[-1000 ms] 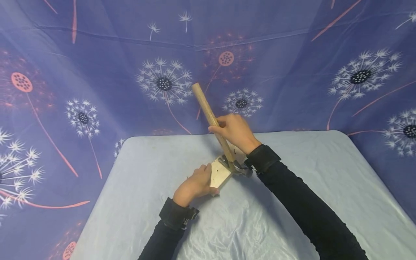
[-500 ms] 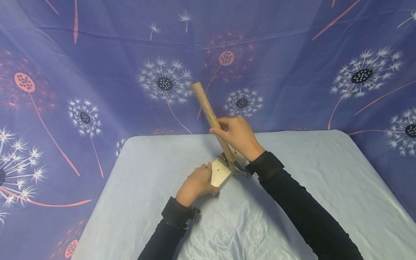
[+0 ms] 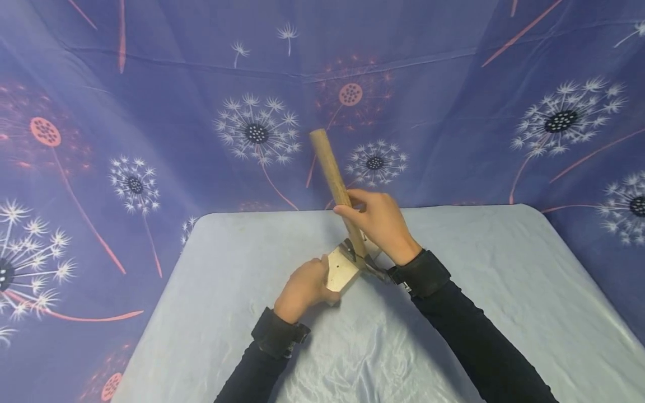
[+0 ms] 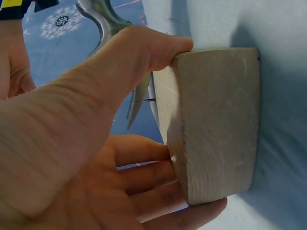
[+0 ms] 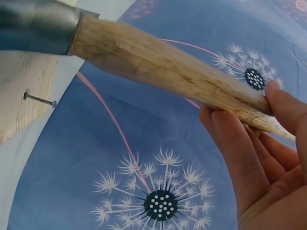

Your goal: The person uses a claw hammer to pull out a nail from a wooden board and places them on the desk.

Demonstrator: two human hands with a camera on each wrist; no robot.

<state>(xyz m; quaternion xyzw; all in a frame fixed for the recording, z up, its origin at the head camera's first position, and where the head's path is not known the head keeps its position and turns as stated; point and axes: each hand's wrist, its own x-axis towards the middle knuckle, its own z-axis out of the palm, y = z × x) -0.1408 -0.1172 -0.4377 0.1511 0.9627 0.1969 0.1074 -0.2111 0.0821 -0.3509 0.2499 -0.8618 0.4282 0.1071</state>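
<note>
My left hand [image 3: 304, 286] grips the near end of a pale wooden block [image 3: 341, 273], thumb on one side and fingers on the other. A claw hammer [image 3: 330, 168] stands head down on the block, its wooden handle leaning up and to the left. My right hand [image 3: 384, 225] pinches that handle around its middle between thumb and fingertips. In the left wrist view the claw [image 4: 137, 104] sits beside a thin nail [image 4: 149, 100] jutting from the block; whether it grips the nail I cannot tell. Another nail [image 5: 40, 100] sticks out of the block in the right wrist view.
A pale blue, wrinkled satin cloth [image 3: 221, 263] covers the table under the block. Behind it, close to the hammer handle, hangs a purple-blue curtain [image 3: 438, 140] printed with dandelions.
The hammer handle's top has swung to the right, so it stands somewhat more upright. My right hand has moved right and down with it. My left hand and the block have hardly shifted.
</note>
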